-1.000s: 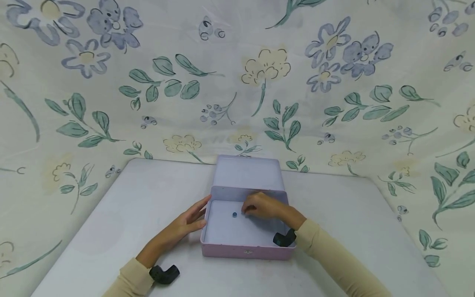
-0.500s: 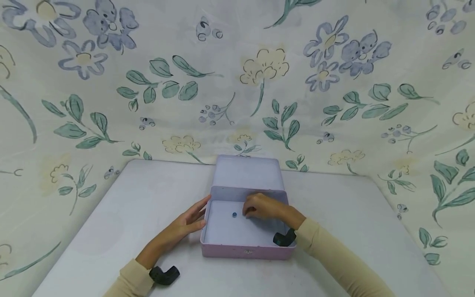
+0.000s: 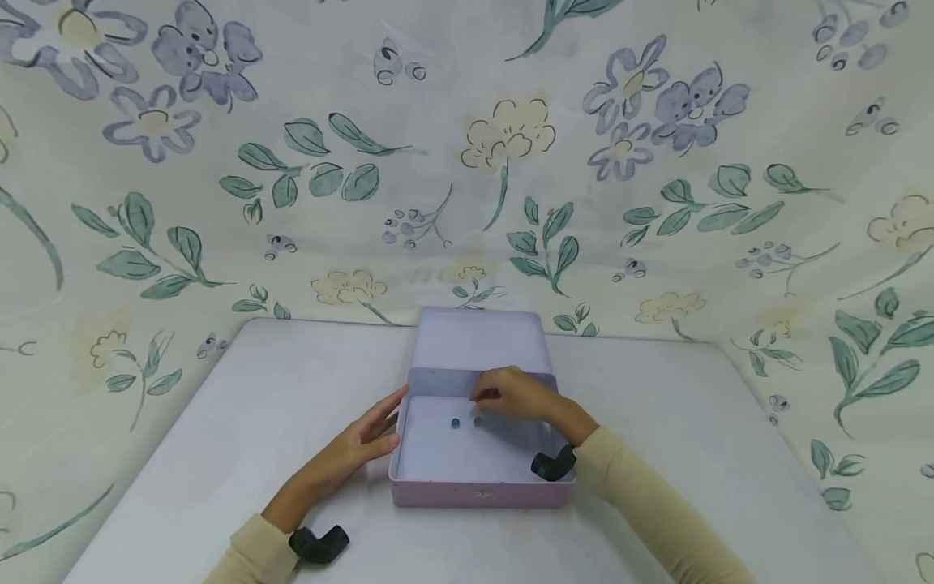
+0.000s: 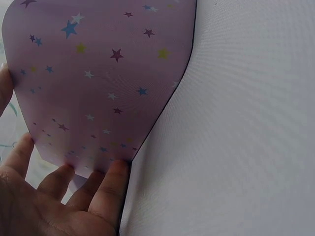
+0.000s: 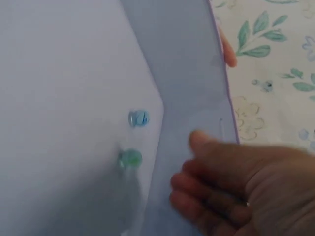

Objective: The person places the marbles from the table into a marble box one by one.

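Observation:
A pink box (image 3: 438, 495) with a star pattern lies with its lid (image 3: 477, 341) tipped back. On its pale floor sit a small blue glass marble (image 3: 456, 422) and, to the right, a green glass marble (image 3: 477, 421). My right hand (image 3: 514, 392) hovers over the box just beyond the green marble. In the right wrist view its fingers (image 5: 189, 204) are loosely bent, apart from both marbles and holding nothing. My left hand (image 3: 362, 438) rests against the box's left side. Its fingertips (image 4: 116, 169) press on the starry wall in the left wrist view.
The box stands on a white table (image 3: 306, 389). A floral cloth (image 3: 409, 154) hangs behind and around it. Black wrist pieces (image 3: 319, 545) sit at both sleeves.
My right hand has let go of the green marble and lifted slightly, leaving it on the box floor. The left hand keeps its place; the head view has shifted slightly.

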The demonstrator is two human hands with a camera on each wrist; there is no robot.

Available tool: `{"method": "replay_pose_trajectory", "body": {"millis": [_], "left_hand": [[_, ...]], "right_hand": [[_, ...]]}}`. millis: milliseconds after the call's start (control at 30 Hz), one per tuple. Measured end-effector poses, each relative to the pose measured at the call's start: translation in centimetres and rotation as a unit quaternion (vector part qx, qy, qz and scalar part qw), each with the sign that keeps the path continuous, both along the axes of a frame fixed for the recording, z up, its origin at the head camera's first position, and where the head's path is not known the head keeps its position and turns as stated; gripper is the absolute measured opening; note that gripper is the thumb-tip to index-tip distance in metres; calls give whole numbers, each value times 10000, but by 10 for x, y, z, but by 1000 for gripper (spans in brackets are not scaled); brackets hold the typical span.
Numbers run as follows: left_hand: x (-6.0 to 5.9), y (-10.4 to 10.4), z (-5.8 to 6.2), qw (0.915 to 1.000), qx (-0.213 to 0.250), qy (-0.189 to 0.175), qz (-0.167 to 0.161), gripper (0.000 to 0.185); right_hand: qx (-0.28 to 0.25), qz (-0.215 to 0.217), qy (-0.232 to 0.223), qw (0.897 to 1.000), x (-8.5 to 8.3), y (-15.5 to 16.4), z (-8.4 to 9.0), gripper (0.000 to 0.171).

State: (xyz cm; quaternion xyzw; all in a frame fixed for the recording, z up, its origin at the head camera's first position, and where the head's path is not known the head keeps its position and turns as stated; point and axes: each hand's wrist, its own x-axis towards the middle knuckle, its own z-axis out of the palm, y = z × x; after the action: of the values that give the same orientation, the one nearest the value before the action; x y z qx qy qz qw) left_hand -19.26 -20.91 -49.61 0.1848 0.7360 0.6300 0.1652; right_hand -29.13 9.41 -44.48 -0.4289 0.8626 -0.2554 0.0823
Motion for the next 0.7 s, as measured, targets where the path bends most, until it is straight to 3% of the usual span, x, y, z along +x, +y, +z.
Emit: {"method": "replay_pose_trajectory", "body": {"millis": [267, 467, 700], "left_hand": [[-1, 0, -3, 10000, 33, 26, -18, 69], [0, 3, -2, 10000, 19, -26, -8, 69], [1, -1, -2, 10000, 23, 69, -12, 68]], "right_hand": [[-396, 164, 59, 9991, 9, 26, 30, 21], [-534, -325, 110, 9980, 25, 69, 42, 19], [-589, -783, 312, 9947, 40, 119, 39, 21]]}}
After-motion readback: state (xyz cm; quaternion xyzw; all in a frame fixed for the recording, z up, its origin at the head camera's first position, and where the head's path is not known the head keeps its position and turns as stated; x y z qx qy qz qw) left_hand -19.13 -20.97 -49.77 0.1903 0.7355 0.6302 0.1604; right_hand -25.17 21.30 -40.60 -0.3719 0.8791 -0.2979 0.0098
